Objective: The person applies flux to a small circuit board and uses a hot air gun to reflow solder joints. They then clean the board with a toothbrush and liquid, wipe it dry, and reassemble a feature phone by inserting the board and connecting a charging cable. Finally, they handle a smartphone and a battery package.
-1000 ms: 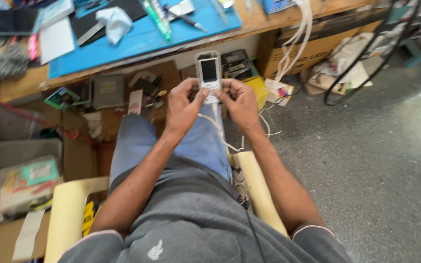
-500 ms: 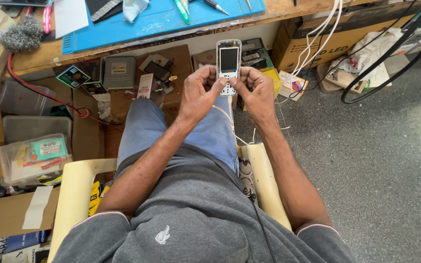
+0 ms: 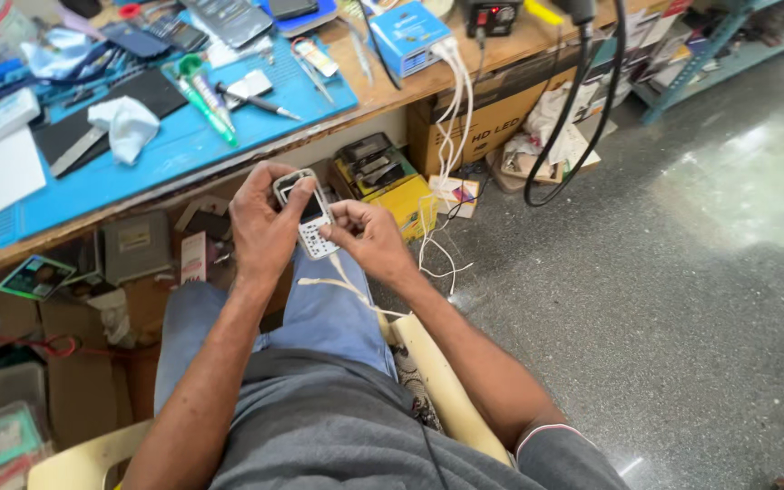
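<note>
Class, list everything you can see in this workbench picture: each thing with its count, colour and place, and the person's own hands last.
Keypad phone: one, white, held in both hands above the lap.
Cable: one, white, hanging from the phone over the jeans.
Work mat: one, blue, on the wooden bench.
Cloth: one, white, crumpled on the mat.
Tube: one, green, on the mat.
Cardboard box: one, brown, under the bench.
Thick cables: two, black, hanging at the bench's right end.
Chair: one, cream, under the person.
Left hand: gripping the phone's left side.
Right hand: fingers at the phone's keypad.
</note>
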